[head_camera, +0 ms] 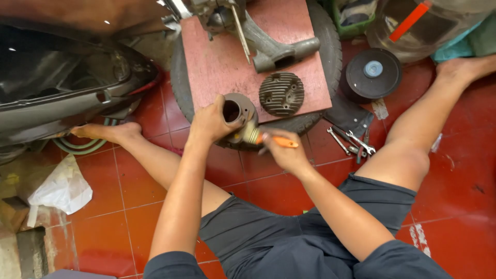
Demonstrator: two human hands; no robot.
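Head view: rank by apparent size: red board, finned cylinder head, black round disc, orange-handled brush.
1. red board
2. black round disc
3. finned cylinder head, slightly smaller than the disc
4. orange-handled brush, partly hidden by the right hand

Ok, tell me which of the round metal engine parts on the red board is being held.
The hollow cylinder at the board's near edge: the left hand grips it. The finned round head beside it lies flat and untouched, and the right hand holds an orange-handled brush.

Dull grey metal engine cylinder (235,111), finned cast-metal cylinder head (281,93) with rough matt surface, worn pink-painted board (217,62), glossy red floor tiles (454,175), bright steel wrenches (351,140), orange plastic-handled brush (268,138), crumpled white plastic bag (62,188).
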